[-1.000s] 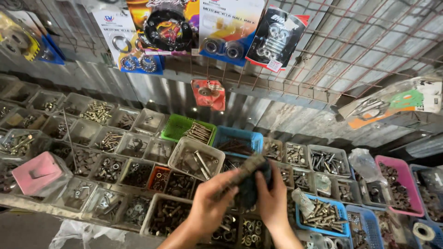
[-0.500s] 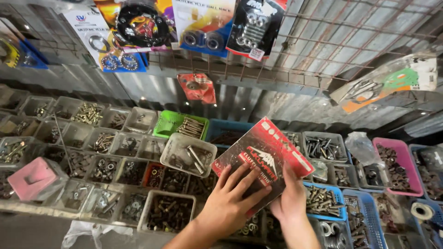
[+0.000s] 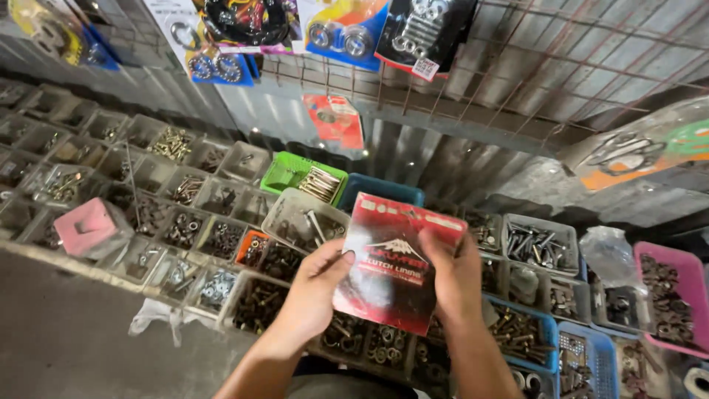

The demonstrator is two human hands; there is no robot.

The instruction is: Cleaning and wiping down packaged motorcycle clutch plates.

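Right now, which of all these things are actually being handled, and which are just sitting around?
In hand:
- red flat packet, held up by the left hand and right hand

Lying about:
- green tray of bolts
- pink box
- pink bin
- clear plastic bag
- hanging parts packs on the wire grid

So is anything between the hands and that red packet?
Nothing visible. Both the left hand and the right hand already have a grip on the red packet, held above the bins of bolts.
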